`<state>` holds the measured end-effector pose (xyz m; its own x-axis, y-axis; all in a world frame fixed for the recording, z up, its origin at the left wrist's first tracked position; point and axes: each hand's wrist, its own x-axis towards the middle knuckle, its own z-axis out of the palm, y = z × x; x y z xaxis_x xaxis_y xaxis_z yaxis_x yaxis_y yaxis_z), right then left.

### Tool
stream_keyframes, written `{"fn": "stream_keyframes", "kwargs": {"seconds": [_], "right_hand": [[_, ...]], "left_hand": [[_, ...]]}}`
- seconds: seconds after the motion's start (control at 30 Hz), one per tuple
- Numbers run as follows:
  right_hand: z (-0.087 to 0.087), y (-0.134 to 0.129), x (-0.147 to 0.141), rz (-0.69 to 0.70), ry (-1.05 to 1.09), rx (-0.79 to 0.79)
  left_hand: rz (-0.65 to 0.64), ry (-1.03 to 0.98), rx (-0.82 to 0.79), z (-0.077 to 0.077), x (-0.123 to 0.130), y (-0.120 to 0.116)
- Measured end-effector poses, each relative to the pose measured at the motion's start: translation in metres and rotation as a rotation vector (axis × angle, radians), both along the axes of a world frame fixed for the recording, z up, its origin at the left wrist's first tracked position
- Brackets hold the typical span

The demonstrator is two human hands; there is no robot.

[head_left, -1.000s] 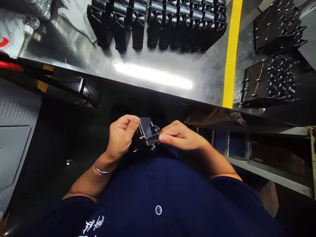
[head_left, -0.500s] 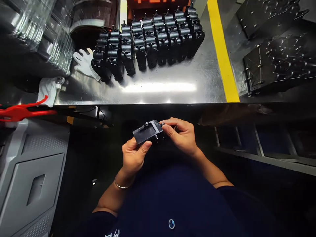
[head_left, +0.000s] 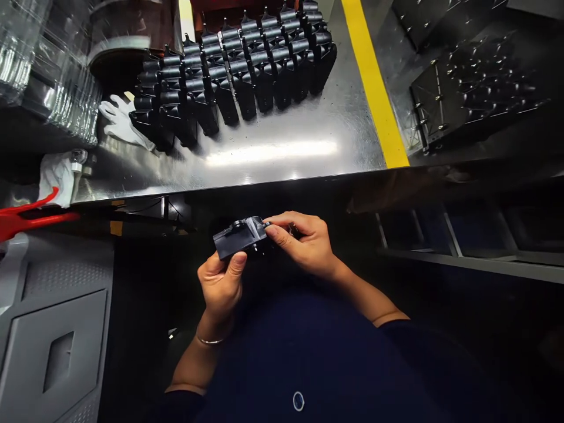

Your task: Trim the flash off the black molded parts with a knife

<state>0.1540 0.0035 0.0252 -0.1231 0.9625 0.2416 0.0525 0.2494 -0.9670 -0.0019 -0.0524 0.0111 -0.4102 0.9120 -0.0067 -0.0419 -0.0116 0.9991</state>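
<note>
The left hand [head_left: 219, 288] and right hand [head_left: 304, 244] held a black angular housing [head_left: 238, 238] off the steel counter [head_left: 282, 164], with rows of matching black housings [head_left: 233, 76] standing beyond.

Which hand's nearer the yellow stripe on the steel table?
Right. The right hand sits below and left of the yellow stripe. The left hand is farther left and lower, on the far side of the black part that both hands hold.

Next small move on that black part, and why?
Probably turn the black rectangular part over with the right hand: the left hand cradles it and the right fingers pinch one end, so its underside is hidden.
</note>
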Motion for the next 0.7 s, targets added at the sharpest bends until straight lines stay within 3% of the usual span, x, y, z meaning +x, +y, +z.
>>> {"fn": "stream_keyframes", "kwargs": {"seconds": [0.23,0.4,0.7], "right_hand": [[0.001,-0.001,0.001,0.003,-0.010,0.023],[0.002,0.001,0.008,0.114,-0.056,0.158],[0.016,0.012,0.021,0.322,-0.408,0.457]], "left_hand": [[-0.007,-0.037,-0.010,0.000,0.003,0.001],[0.047,-0.039,-0.014,0.002,0.001,0.002],[-0.062,0.276,0.101,-0.006,-0.011,-0.007]]}}
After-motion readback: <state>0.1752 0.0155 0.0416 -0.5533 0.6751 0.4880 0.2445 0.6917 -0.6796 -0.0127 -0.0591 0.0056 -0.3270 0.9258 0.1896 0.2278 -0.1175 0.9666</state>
